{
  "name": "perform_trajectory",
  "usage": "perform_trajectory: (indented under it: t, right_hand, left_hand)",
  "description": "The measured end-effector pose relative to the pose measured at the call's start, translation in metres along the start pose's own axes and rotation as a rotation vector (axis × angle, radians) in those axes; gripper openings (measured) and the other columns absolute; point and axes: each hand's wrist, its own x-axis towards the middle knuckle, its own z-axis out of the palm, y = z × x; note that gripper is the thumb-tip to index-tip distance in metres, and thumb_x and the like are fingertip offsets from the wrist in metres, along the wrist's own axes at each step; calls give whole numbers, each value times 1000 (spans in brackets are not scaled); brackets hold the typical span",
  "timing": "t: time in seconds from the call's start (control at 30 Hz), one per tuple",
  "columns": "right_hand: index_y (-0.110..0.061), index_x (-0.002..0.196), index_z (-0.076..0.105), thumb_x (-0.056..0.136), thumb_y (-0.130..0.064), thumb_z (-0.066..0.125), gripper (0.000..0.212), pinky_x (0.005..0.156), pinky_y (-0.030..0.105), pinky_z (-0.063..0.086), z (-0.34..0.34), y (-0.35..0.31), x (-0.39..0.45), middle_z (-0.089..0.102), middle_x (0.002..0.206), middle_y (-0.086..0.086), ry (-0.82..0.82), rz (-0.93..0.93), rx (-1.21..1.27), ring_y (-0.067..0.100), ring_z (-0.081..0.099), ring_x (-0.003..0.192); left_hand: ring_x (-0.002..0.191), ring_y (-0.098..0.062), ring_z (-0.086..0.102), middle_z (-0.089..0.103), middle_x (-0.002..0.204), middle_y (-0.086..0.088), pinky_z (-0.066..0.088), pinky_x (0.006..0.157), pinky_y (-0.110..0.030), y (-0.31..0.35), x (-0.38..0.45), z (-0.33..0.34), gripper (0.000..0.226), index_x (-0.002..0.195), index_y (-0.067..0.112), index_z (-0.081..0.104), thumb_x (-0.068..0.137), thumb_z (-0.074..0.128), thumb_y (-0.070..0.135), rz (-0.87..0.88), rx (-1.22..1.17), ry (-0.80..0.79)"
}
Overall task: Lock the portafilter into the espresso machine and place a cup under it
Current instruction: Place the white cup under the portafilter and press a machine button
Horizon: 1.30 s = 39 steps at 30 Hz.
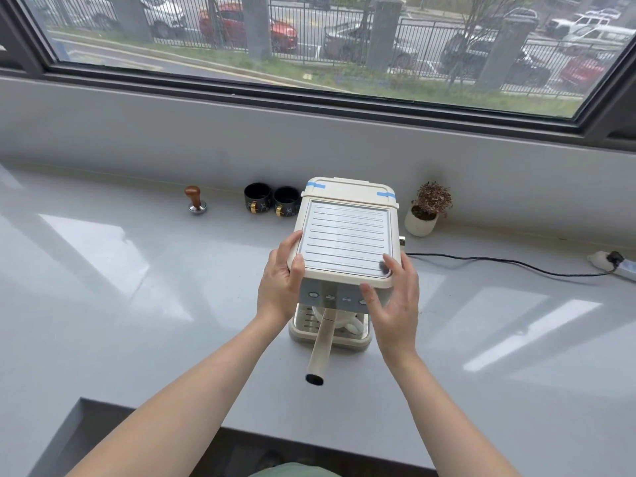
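A: What are the hands doing?

B: The left hand [280, 284] grips the espresso machine [346, 242] at its top corner. The right hand [392, 297] lies open and flat on the other corner, holding nothing.

A: Where's the portafilter [321, 342]?

B: In the machine, handle pointing at us. A white cup [347, 321] sits under it on the tray.

A: What now?

B: I think: hold the machine still, check the handle is tight. The 2 black cups [272, 199] wait behind.

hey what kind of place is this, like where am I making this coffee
Probably a home or office coffee corner on a grey window counter: an espresso machine, two black cups and a tamper sit under a window facing parked cars.
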Motion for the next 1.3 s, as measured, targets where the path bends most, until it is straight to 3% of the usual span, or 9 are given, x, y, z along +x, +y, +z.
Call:
perform_trajectory:
  t: [0.1, 0.27, 0.4, 0.87, 1.3]
  right_hand:
    - [-23, 127, 45, 77, -44, 67, 59, 107, 21, 29, 5, 4, -4, 34, 148, 9, -5, -73, -28, 21, 35, 138]
    - [-26, 122, 44, 70, -29, 81, 64, 99, 7, 27, 8, 6, -2, 31, 150, 4, 20, -73, -30, 17, 32, 139]
    - [-27, 121, 43, 66, -25, 85, 69, 97, 20, 35, 9, 8, -1, 31, 150, 4, 29, -88, -52, 17, 32, 140]
    - [-30, 123, 41, 65, -29, 85, 73, 86, 35, 50, 7, 11, -4, 30, 151, 4, 36, -139, -164, 20, 35, 138]
    - [-30, 124, 39, 65, -31, 86, 75, 82, 32, 48, 9, 14, -4, 30, 150, 7, 29, -140, -158, 24, 38, 136]
  left_hand:
    - [109, -7, 48, 45, 134, 13, 40, 80, -32, 1, 0, 1, 55, 132, 50, 38, 79, 25, 58, 5, -7, 0]
    - [109, -7, 48, 46, 138, 10, 40, 81, -31, -2, 1, 1, 54, 132, 51, 38, 80, 25, 58, 9, 1, 4]
    - [108, -8, 49, 46, 135, 11, 40, 81, -33, -2, 1, 1, 51, 130, 53, 38, 80, 26, 58, 10, 5, 8]
    - [108, -9, 48, 43, 126, 18, 40, 81, -34, -1, 0, 2, 52, 131, 53, 37, 80, 25, 58, 4, 1, 10]
    - [108, -9, 49, 44, 126, 17, 40, 83, -33, 1, -1, 1, 52, 130, 53, 38, 80, 26, 57, 2, -6, 12]
